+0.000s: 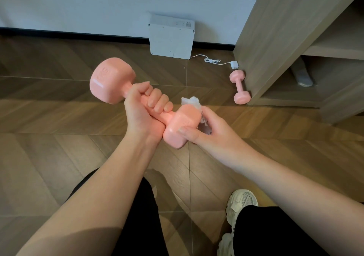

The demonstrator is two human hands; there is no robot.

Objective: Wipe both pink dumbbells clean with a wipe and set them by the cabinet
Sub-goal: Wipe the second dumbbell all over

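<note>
My left hand (143,106) curls round the pink dumbbell (112,80). My right hand (204,129) squeezes the wipe (192,101) on its end. A hard rub could slip it onto my shoe (241,204).

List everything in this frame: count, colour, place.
held dumbbell: 1, pink, in the air in front of the person
floor dumbbell: 1, pink, on the floor against the cabinet's side
wipe: 1, white, on the held dumbbell's near head
cabinet: 1, light wood, right
box: 1, white, on the floor against the wall
cable: 1, white, with plug, between box and cabinet
grey thing: 1, bottom shelf, cannot tell what
floor: 1, brown wood
shoes: 2, off-white, bottom right
trousers: 1, black, bottom
left grip: 1, round the handle
right grip: 1, holds the wipe
</note>
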